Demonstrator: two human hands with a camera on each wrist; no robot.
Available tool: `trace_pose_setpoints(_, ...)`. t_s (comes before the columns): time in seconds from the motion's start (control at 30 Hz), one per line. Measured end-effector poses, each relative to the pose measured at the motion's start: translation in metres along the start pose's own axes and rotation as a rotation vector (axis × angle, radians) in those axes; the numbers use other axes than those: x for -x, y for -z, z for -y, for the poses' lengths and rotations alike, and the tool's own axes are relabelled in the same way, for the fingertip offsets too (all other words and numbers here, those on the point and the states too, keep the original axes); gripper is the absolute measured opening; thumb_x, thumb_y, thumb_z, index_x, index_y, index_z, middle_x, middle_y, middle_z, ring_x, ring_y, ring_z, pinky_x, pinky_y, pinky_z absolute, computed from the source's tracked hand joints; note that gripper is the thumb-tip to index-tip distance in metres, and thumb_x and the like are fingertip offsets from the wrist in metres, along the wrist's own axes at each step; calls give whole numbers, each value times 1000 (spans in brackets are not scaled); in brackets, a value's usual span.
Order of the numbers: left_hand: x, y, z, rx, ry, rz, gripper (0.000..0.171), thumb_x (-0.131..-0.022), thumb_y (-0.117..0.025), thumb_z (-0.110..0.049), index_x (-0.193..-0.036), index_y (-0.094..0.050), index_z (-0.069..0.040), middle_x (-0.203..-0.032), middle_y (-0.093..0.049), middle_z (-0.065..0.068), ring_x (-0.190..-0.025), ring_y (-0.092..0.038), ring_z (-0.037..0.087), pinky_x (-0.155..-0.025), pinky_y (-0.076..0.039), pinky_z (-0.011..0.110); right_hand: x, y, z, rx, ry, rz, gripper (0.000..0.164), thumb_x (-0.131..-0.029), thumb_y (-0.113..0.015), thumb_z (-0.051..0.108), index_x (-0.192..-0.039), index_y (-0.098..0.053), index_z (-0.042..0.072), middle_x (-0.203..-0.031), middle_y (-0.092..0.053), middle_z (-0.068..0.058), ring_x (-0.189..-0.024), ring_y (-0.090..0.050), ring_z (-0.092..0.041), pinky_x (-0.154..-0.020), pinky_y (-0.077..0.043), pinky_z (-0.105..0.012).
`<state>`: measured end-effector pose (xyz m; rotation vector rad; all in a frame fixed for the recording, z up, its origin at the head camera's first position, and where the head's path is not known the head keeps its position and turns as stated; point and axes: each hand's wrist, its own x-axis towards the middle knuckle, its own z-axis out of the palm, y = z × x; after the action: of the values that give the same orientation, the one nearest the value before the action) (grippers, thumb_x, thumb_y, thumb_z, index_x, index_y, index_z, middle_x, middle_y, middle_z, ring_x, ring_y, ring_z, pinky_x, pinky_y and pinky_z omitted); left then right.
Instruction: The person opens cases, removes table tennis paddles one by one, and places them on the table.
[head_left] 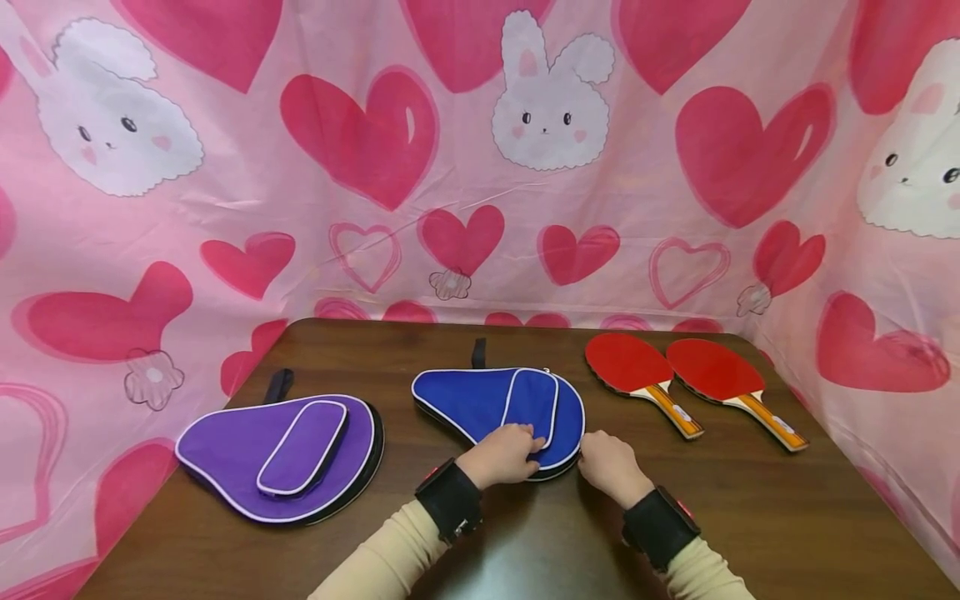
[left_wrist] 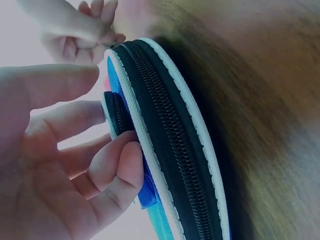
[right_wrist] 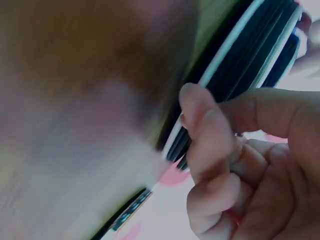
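Note:
A blue paddle-shaped table tennis bat case (head_left: pixel 468 402) with white piping lies flat on the table, its round end to the right. My left hand (head_left: pixel 504 456) rests on the case beside its small front pocket (head_left: pixel 532 400). In the left wrist view the fingers bend loosely against the pocket side, and the black zipper (left_wrist: pixel 172 130) along the rim looks closed there. My right hand (head_left: pixel 611 467) pinches at the zipper on the case's right edge. A small metal glint shows between its fingers in the right wrist view; the zipper pull is mostly hidden by them.
A purple case (head_left: pixel 232 446) of the same shape lies to the left. Two red table tennis bats, one nearer (head_left: pixel 628 362) and one farther right (head_left: pixel 712 371), lie with handles toward the front right. Heart-and-rabbit cloth (head_left: pixel 465 183) hangs around the brown table (head_left: pixel 360 350).

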<state>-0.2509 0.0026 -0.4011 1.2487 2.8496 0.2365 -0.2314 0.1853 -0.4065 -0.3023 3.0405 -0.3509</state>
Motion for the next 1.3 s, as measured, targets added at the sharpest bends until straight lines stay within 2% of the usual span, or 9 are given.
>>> trace_pose_setpoints(0.3, -1, 0, 2, 48, -10, -6, 30, -87, -70, -16, -114, -72, -4, -99, -67, 11, -85, -64, 18, -81, -50, 27, 15, -8, 27, -1, 112, -36, 20, -78, -68, -5, -63, -57, 3, -58, -48, -4, -50, -45, -19, -47, -44, -37)
trace_pose_setpoints(0.53, 2, -3, 4, 144, 31, 57, 39, -90, -68, -17, -127, -65, -5, -130, -59, 18, -120, -57, 26, -100, -43, 33, 19, -15, 28, -17, 103, -69, 21, -81, -67, -3, -64, -57, 3, -58, -47, -4, -50, -46, -19, -48, -44, -37)
trace_pose_setpoints(0.6, 3, -6, 9, 192, 31, 3, 33, -91, -67, -13, -122, -68, -4, -123, -64, 16, -114, -61, 24, -96, -46, 31, 20, -17, 27, -20, 120, -93, 23, -80, -67, -4, -62, -56, 3, -57, -47, -4, -50, -46, -19, -48, -44, -37)
trace_pose_setpoints(0.77, 9, -11, 31, 185, 64, -283, 16, -90, -65, -6, -102, -74, 0, -93, -69, 10, -85, -63, 23, -77, -51, 33, 18, -19, 27, -36, 152, -104, 25, -80, -66, -6, -61, -54, 4, -56, -44, -2, -49, -42, -17, -47, -41, -34)
trace_pose_setpoints(0.87, 15, -8, 51, 120, 147, -346, 23, -89, -67, -8, -111, -70, 0, -106, -63, 19, -95, -60, 35, -81, -49, 45, 15, -19, 28, -50, 142, -80, 24, -82, -66, -6, -62, -56, 3, -55, -42, -1, -49, -39, -16, -47, -38, -31)
trace_pose_setpoints(0.93, 19, -4, 65, 105, 226, -302, 34, -90, -67, -12, -122, -65, -1, -123, -55, 25, -110, -53, 44, -88, -45, 53, 14, -18, 28, -56, 140, -74, 23, -82, -65, -6, -62, -57, 3, -55, -41, -1, -49, -39, -16, -47, -37, -30)
trace_pose_setpoints(1.1, 29, 4, 91, 153, 384, -58, 51, -95, -61, -27, -143, -50, -11, -149, -33, 26, -138, -17, 55, -107, -18, 66, 13, -16, 26, -83, 128, -56, 22, -83, -65, -5, -64, -57, 2, -56, -41, -1, -50, -39, -15, -47, -36, -29)
trace_pose_setpoints(1.2, 31, 5, 96, 178, 392, 23, 54, -97, -57, -32, -147, -45, -14, -151, -31, 25, -139, -8, 55, -106, -9, 69, 13, -13, 21, -108, 101, -42, 23, -83, -65, -5, -64, -56, 3, -57, -41, -1, -51, -39, -15, -48, -34, -27)
trace_pose_setpoints(1.3, 30, 5, 93, 160, 370, 14, 54, -96, -58, -34, -145, -48, -14, -145, -36, 26, -137, -15, 57, -104, -11, 72, 12, -11, 13, -118, 71, -39, 25, -84, -64, -6, -62, -54, 4, -57, -41, -2, -50, -40, -15, -47, -34, -27)
